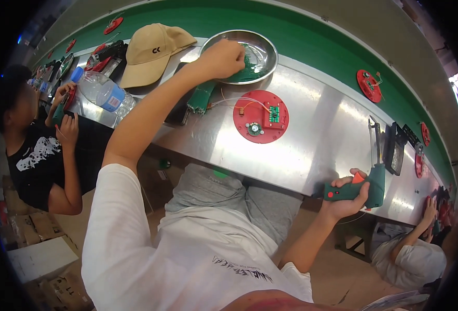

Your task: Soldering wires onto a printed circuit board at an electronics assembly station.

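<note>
My left hand (pixel 223 59) reaches over a steel bowl (pixel 272 44), its fingers curled and closed at the near left of the inside. Thin green pieces, perhaps wires, (pixel 250 70) lie in the bowl; whether the fingertips pinch one is hidden. In my right hand (pixel 346 206) is a green soldering gun (pixel 376 185) with a red trigger, its tip pointing away to the far side. Between the hands a round red plate (pixel 244 127) lies flat on the bench, carrying a small green circuit board (pixel 274 113), a round part (pixel 254 128) and thin wires.
Beside the bowl lies a bundle of green wires (pixel 202 97). A tan cap (pixel 145 54) and a clear plastic bottle (pixel 104 94) are on the left of the metal bench (pixel 312 135). Another red plate (pixel 369 86) rests on the green strip. People sit at both sides.
</note>
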Demonstrator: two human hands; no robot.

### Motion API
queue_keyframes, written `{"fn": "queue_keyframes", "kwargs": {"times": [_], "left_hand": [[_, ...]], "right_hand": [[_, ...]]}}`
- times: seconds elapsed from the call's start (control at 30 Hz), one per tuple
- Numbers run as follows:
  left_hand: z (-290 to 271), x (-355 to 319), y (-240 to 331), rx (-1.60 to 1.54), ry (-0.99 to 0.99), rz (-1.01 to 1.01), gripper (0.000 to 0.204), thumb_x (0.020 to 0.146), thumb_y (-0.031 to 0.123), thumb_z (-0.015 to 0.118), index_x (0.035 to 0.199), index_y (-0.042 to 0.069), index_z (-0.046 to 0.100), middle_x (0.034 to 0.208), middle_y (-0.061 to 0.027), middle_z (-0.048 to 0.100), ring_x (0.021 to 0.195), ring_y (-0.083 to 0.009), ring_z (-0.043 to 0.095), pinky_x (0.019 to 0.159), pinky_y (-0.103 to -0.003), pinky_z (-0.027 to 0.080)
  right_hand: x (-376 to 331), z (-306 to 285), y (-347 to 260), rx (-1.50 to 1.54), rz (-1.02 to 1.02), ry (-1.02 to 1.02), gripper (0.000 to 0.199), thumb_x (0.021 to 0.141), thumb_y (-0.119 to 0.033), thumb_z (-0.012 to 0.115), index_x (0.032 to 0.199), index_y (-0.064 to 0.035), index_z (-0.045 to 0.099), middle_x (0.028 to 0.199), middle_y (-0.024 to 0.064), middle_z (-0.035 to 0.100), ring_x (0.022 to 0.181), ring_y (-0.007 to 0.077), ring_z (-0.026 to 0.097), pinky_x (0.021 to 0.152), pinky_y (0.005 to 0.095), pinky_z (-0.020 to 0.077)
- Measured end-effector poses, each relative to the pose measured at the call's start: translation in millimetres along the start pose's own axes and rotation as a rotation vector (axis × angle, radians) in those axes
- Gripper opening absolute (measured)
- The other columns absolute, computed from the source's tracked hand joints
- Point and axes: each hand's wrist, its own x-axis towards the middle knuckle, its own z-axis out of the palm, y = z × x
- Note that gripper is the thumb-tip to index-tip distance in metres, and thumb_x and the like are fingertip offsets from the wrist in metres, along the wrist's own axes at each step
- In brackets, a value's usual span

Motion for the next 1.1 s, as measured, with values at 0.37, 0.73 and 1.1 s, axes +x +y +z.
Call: {"fn": "queue_keyframes", "kwargs": {"times": [0.37,0.73,1.1], "left_hand": [[-32,-12,-4,-0.439,0.147,-0.022,0.017,0.093,0.012,0.064,0.099,-0.003,0.068,0.080,-0.0057,0.069,0.071,-0.0100,0.062,0.065,-0.026,0.051],[-20,-4,-11,-0.334,0.188,-0.067,0.022,0.094,0.016,0.062,0.104,-0.003,0.068,0.082,-0.0078,0.070,0.077,-0.0119,0.064,0.071,-0.028,0.050],[-14,-7,1,-0.217,0.692,0.478,0.021,0.088,0.017,0.062,0.095,-0.001,0.071,0.087,-0.0165,0.071,0.077,-0.0298,0.069,0.072,-0.037,0.054]], "right_hand": [[3,-13,3,-0.050,0.010,-0.100,0.040,0.103,-0.036,0.039,0.105,0.0018,0.053,0.091,0.0128,0.059,0.052,0.0145,0.054,0.048,0.0296,0.0458],[1,-2,2,-0.128,-0.011,-0.088,0.042,0.102,-0.035,0.040,0.107,0.0042,0.053,0.097,0.0163,0.059,0.051,0.0142,0.054,0.046,0.0289,0.0461],[-2,2,0,-0.144,-0.047,-0.240,0.036,0.098,-0.026,0.050,0.111,0.0074,0.051,0.096,0.0211,0.060,0.048,0.0182,0.059,0.043,0.0285,0.0497]]}}
